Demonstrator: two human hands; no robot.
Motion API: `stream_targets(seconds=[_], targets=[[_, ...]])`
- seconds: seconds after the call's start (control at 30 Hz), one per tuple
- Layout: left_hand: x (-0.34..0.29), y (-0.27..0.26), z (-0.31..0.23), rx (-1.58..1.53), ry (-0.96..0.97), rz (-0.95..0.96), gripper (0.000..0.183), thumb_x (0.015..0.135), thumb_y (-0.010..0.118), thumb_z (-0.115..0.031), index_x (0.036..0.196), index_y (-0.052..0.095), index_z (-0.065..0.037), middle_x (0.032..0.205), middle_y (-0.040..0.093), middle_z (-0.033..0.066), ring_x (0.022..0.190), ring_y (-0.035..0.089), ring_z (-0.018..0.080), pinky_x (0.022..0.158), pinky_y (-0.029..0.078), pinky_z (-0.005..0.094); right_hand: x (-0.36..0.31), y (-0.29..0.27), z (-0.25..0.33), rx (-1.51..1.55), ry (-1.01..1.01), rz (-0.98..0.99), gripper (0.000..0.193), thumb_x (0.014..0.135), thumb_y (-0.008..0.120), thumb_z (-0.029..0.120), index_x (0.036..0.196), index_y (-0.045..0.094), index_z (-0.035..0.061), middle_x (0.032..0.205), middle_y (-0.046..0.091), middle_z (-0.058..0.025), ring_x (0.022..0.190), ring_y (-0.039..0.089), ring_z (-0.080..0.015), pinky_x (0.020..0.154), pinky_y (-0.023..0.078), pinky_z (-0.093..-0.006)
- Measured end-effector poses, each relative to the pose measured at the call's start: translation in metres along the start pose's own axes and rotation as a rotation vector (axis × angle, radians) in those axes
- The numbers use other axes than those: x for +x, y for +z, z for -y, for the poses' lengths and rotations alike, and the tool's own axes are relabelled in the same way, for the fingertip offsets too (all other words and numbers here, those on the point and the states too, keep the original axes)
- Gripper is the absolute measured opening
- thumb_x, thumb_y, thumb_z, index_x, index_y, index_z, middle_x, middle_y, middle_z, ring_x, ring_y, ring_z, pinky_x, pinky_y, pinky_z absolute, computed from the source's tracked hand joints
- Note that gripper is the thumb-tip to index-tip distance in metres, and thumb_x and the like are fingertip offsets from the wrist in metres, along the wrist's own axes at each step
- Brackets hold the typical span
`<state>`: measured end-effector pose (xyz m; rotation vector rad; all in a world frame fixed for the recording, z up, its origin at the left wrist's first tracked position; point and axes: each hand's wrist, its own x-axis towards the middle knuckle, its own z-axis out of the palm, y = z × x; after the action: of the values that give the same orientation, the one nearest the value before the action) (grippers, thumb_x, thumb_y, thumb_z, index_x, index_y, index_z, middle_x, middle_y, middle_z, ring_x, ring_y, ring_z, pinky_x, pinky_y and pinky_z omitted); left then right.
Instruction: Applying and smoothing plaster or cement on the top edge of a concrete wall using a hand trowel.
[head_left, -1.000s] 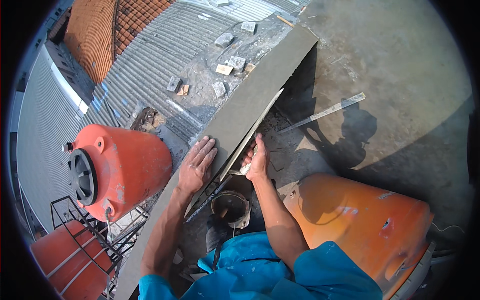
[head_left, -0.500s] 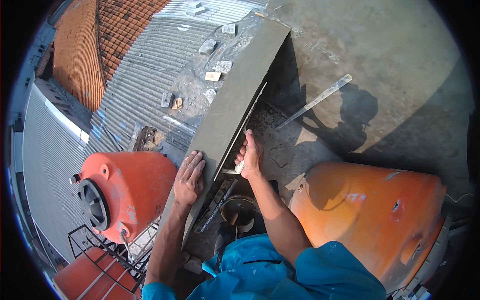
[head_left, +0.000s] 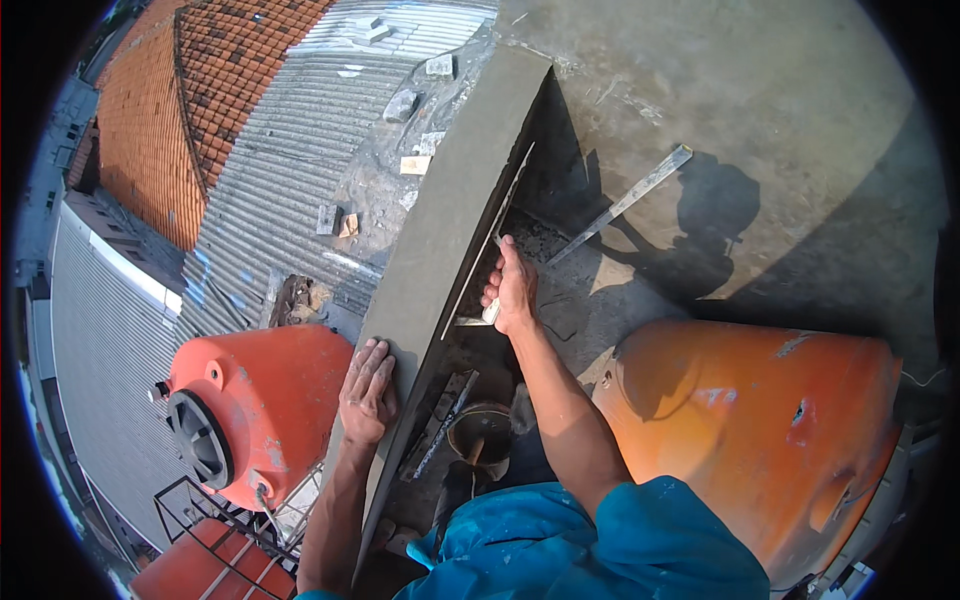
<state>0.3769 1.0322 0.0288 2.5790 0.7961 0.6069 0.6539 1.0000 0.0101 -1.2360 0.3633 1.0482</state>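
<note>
Left hand (head_left: 367, 397): open, flat on long grey cement wall (head_left: 450, 185).
Right hand (head_left: 512, 290): curled around long, flat, pale tool (head_left: 490, 313).

ledge (head_left: 445, 220): smooth, matt grey cement | float handle (head_left: 491, 313): pale, material unclear | orange tank (head_left: 740, 420): plastic, glossy, scuffed | red tank (head_left: 275, 400): plastic, semi-matt, grey-patched | lid (head_left: 200, 440): black ribbed plastic | bar (head_left: 625, 200): dull, smeared | sheeting (head_left: 290, 170): matt, corrugated | roof tiles (head_left: 245, 60): rough, matt | shirt (head_left: 590, 545): creased matt cloth, pale flecks | slab (head_left: 800, 80): smooth concrete, blotchy
</note>
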Motion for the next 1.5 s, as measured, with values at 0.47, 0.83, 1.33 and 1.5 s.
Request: stream_targets(seconds=[0.47, 0.83, 1.33, 1.5], targets=[[0.002, -0.003, -0.001, 0.046, -0.019, 0.034, 0.033, 0.076, 0.059, 0.004, 0.107, 0.066, -0.002, 0.123, 0.063, 0.0155, 0.122, 0.057, 0.035, 0.103, 0.045, 0.0468, 0.03, -0.005, -0.01, -0.086, 0.119, -0.048, 0.046, 0.088, 0.064, 0.052, 0.075, 0.04, 0.0155, 0.058, 0.033, 0.004, 0.043, 0.032, -0.0094, 0.04, 0.03, -0.0272], [0.008, -0.001, -0.006, 0.087, 0.004, 0.036, 0.027, 0.082, 0.057, 0.005, 0.107, 0.064, -0.001, 0.123, 0.063, 0.0163, 0.12, 0.058, 0.036, 0.102, 0.046, 0.0478, 0.068, 0.013, 0.03, -0.156, 0.123, -0.076, 0.043, 0.088, 0.064, 0.049, 0.076, 0.047, 0.0114, 0.06, 0.035, 0.0023, 0.042, 0.036, -0.0101, 0.039, 0.033, -0.0276], [0.006, 0.003, -0.004, 0.137, 0.007, 0.079, 0.027, 0.082, 0.055, 0.005, 0.108, 0.062, 0.0, 0.123, 0.062, 0.019, 0.118, 0.058, 0.0393, 0.101, 0.046, 0.049, 0.116, 0.019, 0.07, -0.071, 0.103, 0.016, 0.039, 0.09, 0.062, 0.047, 0.079, 0.047, 0.0124, 0.06, 0.033, 0.0033, 0.043, 0.035, -0.0092, 0.039, 0.032, -0.0274], [0.003, 0.003, -0.003, 0.166, -0.003, 0.103, 0.027, 0.083, 0.054, 0.005, 0.109, 0.061, 0.0, 0.123, 0.061, 0.0196, 0.118, 0.058, 0.0398, 0.1, 0.047, 0.0496, 0.126, -0.023, 0.013, -0.107, 0.226, -0.048, 0.043, 0.09, 0.062, 0.051, 0.098, 0.06, 0.0088, 0.058, 0.036, 0.0029, 0.042, 0.036, -0.01, 0.037, 0.031, -0.0276]])
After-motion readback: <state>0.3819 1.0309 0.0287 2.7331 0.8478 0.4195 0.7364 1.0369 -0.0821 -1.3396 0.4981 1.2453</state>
